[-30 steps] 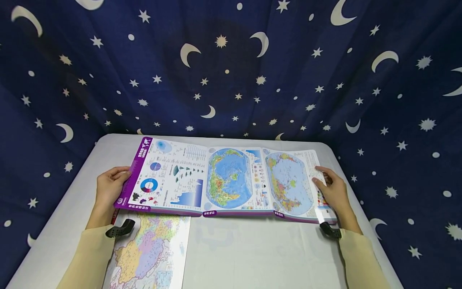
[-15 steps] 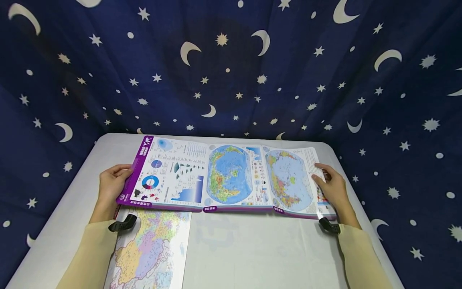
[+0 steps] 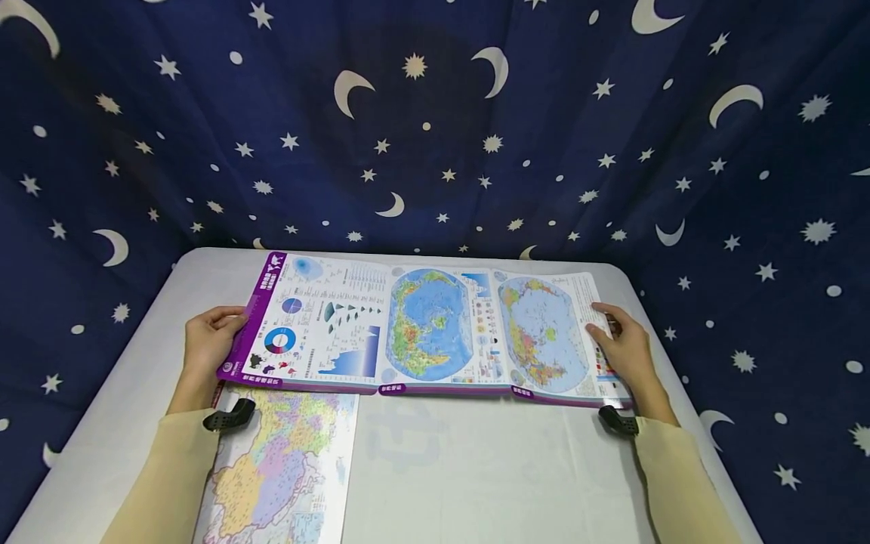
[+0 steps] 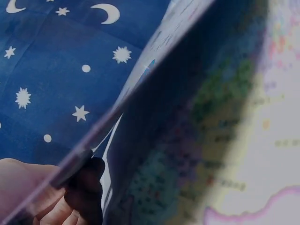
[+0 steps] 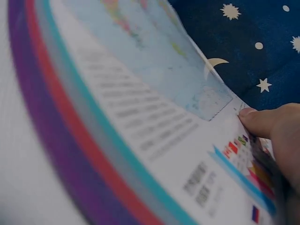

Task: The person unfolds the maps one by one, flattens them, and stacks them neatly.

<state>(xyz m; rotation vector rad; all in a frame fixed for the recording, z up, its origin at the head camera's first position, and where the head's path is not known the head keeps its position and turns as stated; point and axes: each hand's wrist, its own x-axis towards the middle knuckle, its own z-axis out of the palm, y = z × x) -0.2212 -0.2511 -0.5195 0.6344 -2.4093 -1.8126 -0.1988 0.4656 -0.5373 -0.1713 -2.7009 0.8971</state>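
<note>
A fold-out world map (image 3: 435,325) with purple borders spreads across the far half of the table in the head view, three panels showing. Charts fill its left panel, and globe maps the other two. My left hand (image 3: 207,344) pinches its purple left edge; in the left wrist view the fingers (image 4: 33,187) are at that edge, partly shadowed. At the opposite end my right hand (image 3: 628,351) grips the right edge, its thumb (image 5: 255,119) on the printed face in the right wrist view. Layered purple, red and teal edges (image 5: 93,154) curve along the near side.
A second, pastel-coloured map (image 3: 272,476) lies on the table below my left hand, its far end covered by the world map. The white table (image 3: 489,476) has rounded far corners. Behind it hangs a dark blue curtain (image 3: 435,91) with moons and stars.
The world map's near edge and both hands have shifted slightly toward the back. The head view has tilted a little. Both grips stay the same.
</note>
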